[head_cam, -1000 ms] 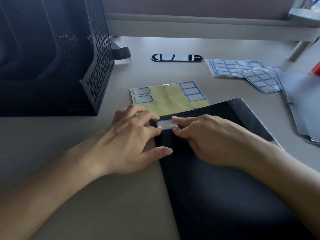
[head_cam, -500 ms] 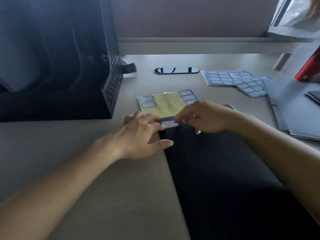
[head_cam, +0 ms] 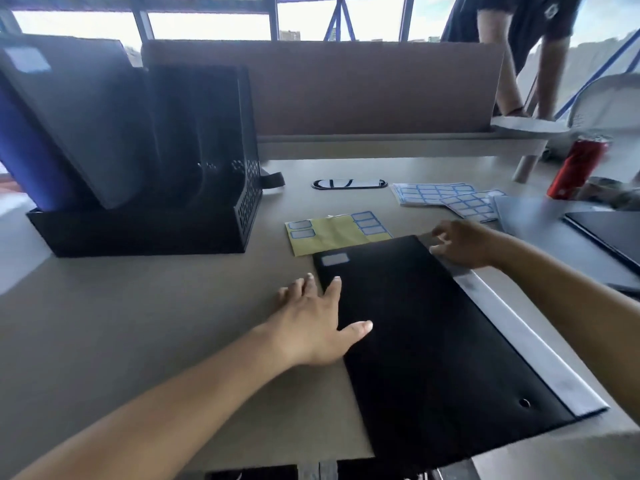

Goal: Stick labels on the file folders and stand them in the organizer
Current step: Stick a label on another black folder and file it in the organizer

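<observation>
Rests the left hand [head_cam: 311,323] flat, fingers spread and holding nothing, across the left edge of the black file folder [head_cam: 433,341]. Curls the right hand [head_cam: 464,245] at the far corner by the grey spine [head_cam: 519,336]; too blurred to tell whether pinching. Lies flat on the desk [head_cam: 156,323], long axis far-left to near-right, label [head_cam: 335,259] stuck at the far-left corner. Probably calls for lifting toward the black mesh organizer [head_cam: 247,202], well apart to the far left, nearer the left hand.

The left hand [head_cam: 311,323] lies palm down, 4 fingers straight and spread, thumb stretched right, while the right hand [head_cam: 462,244], farther and to the right, shows curled, blurred fingers, its forearm entering from the right edge.
</observation>
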A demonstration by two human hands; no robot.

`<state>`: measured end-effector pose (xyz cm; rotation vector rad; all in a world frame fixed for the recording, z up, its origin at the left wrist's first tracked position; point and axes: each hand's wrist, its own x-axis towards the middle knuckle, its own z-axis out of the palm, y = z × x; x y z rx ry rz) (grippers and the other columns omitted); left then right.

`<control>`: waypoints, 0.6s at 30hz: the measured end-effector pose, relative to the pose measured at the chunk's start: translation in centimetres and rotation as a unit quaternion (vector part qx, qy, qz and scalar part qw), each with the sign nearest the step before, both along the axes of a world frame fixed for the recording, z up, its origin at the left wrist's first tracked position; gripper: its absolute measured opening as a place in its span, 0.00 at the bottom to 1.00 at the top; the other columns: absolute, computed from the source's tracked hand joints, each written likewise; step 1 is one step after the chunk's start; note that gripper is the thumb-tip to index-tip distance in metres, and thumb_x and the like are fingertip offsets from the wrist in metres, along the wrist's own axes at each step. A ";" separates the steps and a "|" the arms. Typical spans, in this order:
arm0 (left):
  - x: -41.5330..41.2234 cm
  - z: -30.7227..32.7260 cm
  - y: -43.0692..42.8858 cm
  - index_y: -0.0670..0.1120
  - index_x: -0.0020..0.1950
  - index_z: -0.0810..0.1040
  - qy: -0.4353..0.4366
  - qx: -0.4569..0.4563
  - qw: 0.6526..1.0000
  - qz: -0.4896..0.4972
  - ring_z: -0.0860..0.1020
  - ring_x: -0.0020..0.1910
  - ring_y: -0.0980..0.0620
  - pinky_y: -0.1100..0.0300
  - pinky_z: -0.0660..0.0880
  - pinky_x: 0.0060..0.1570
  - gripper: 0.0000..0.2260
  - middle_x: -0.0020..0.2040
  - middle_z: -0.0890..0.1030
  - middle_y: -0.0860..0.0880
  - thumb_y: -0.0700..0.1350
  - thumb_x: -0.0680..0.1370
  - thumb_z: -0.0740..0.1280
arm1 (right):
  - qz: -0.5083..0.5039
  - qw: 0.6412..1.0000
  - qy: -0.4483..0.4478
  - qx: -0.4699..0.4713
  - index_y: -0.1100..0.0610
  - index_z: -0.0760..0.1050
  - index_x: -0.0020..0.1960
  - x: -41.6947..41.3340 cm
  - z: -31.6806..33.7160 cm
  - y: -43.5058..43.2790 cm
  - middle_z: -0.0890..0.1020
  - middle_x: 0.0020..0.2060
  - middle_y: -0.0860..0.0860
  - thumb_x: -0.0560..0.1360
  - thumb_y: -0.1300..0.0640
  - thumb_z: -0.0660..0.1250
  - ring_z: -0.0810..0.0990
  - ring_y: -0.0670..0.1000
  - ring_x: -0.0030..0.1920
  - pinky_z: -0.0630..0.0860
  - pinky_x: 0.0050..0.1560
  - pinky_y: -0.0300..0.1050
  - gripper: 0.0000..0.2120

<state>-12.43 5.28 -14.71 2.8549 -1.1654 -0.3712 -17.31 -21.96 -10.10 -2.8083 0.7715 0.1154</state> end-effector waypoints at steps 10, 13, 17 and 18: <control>-2.0 -2.1 -2.2 0.53 0.79 0.36 -0.019 -0.017 1.000 0.009 0.38 0.77 0.34 0.40 0.38 0.74 0.36 0.77 0.38 0.32 0.70 0.77 0.41 | -0.193 0.929 -0.180 0.261 0.64 0.78 0.45 -2.4 -1.6 0.4 0.79 0.34 0.56 0.75 0.46 0.71 0.75 0.52 0.30 0.70 0.32 0.41 0.19; -1.9 -1.8 -1.9 0.53 0.78 0.33 -0.001 -0.042 0.999 0.017 0.37 0.77 0.34 0.41 0.40 0.75 0.38 0.77 0.33 0.35 0.71 0.77 0.44 | -0.182 0.924 -0.227 0.249 0.63 0.79 0.44 -2.0 -1.4 0.8 0.78 0.30 0.54 0.75 0.43 0.70 0.73 0.51 0.25 0.69 0.29 0.41 0.21; -1.4 -0.7 -1.7 0.48 0.76 0.28 0.085 -0.228 0.965 0.095 0.40 0.78 0.39 0.50 0.47 0.75 0.47 0.76 0.27 0.40 0.68 0.76 0.57 | -0.137 0.908 -0.324 0.227 0.60 0.76 0.35 -1.4 0.1 1.3 0.76 0.25 0.51 0.76 0.42 0.69 0.74 0.51 0.27 0.69 0.29 0.41 0.22; -1.0 -0.2 -1.5 0.48 0.77 0.29 0.111 -0.304 0.939 0.115 0.44 0.79 0.43 0.55 0.50 0.74 0.47 0.78 0.31 0.42 0.65 0.77 0.61 | -0.125 0.900 -0.346 0.232 0.60 0.77 0.35 -1.3 0.8 1.3 0.78 0.26 0.51 0.76 0.42 0.69 0.75 0.51 0.28 0.71 0.30 0.42 0.22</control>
